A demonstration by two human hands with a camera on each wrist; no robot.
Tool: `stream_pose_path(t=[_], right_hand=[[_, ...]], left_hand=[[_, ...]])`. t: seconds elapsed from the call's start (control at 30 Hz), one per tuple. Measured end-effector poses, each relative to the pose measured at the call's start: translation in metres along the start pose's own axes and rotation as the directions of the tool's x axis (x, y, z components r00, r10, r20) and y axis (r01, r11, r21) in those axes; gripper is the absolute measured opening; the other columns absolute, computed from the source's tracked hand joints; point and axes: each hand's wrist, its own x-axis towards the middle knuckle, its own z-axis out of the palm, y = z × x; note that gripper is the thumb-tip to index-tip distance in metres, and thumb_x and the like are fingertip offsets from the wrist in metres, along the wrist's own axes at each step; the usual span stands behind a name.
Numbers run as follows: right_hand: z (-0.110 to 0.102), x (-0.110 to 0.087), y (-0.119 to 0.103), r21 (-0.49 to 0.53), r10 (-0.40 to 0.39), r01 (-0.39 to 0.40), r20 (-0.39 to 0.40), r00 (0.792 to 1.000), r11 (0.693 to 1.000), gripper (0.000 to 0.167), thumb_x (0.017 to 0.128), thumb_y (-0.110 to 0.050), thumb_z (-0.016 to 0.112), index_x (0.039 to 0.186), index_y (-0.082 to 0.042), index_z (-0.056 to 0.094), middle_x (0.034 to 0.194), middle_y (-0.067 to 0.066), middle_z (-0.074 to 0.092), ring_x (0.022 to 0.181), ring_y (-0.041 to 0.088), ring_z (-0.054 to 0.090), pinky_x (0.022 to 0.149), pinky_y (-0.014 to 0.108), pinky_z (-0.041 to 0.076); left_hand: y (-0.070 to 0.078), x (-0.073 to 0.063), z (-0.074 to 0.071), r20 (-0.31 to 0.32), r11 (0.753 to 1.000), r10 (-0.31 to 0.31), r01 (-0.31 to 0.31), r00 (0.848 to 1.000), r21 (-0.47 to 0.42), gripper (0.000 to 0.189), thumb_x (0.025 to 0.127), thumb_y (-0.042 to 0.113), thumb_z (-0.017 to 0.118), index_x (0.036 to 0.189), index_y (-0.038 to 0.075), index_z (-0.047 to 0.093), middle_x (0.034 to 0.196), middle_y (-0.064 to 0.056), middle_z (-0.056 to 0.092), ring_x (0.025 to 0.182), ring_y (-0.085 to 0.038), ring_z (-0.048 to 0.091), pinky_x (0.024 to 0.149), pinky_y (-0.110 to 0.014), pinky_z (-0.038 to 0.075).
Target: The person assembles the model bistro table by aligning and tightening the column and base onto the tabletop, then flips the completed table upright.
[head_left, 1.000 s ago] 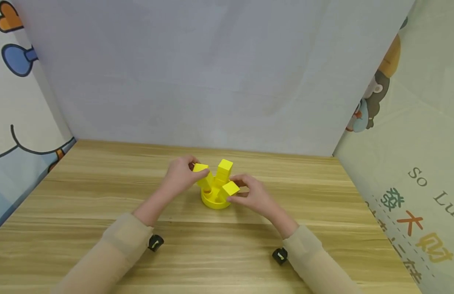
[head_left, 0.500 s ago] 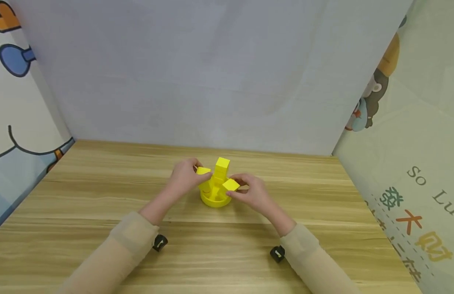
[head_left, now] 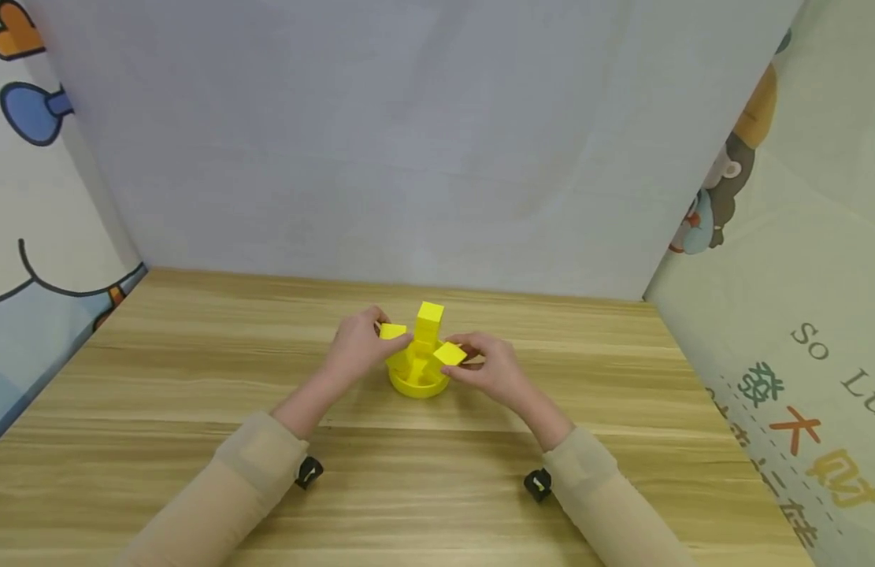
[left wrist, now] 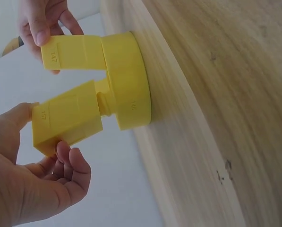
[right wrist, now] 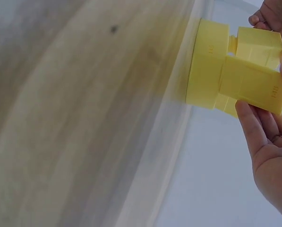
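A round yellow base stands on the table, with yellow blocks rising from it. My left hand pinches the left block between thumb and fingers. In the left wrist view that block leans outward, and a ribbed post shows between it and the base. My right hand pinches the right block by its outer end. The right wrist view shows this block meeting the base, slightly tilted. A third block stands at the back of the base, touched by neither hand.
The wood-grain table spreads around the base. A pale cloth wall closes the back, and printed cloths hang at both sides. Black wrist devices sit below both sleeves.
My left hand and its block have shifted slightly right and lower, nearer the base. The right hand still grips its block, which has moved a little up and right in view.
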Motion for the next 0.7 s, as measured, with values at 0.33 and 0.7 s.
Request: stream_pose_path(t=[0.33,0.7], right_hand=[[0.002,-0.001,0.001,-0.025,-0.013,0.013,-0.011,1.0,1.0,0.045,0.082,-0.022,0.075,0.121,-0.004,0.062,0.112,0.011,0.063,0.093,0.021,0.064,0.077,0.025,0.055],[0.003,-0.001,0.003,0.003,-0.013,0.013,-0.033,0.999,1.0,0.044,0.081,-0.017,0.075,0.12,-0.001,0.062,0.113,0.014,0.063,0.092,0.023,0.065,0.074,0.024,0.055]], left_hand=[[-0.009,-0.005,0.001,-0.013,0.997,0.053,-0.054,0.998,-0.058,0.068,0.073,0.046,0.078,0.119,0.002,0.055,0.106,-0.014,0.059,0.092,-0.027,0.054,0.074,-0.035,0.05],[-0.012,-0.005,0.005,-0.055,0.99,0.096,-0.101,0.994,-0.099,0.05,0.072,0.035,0.082,0.104,0.005,0.057,0.097,-0.008,0.06,0.083,-0.022,0.057,0.069,-0.03,0.053]])
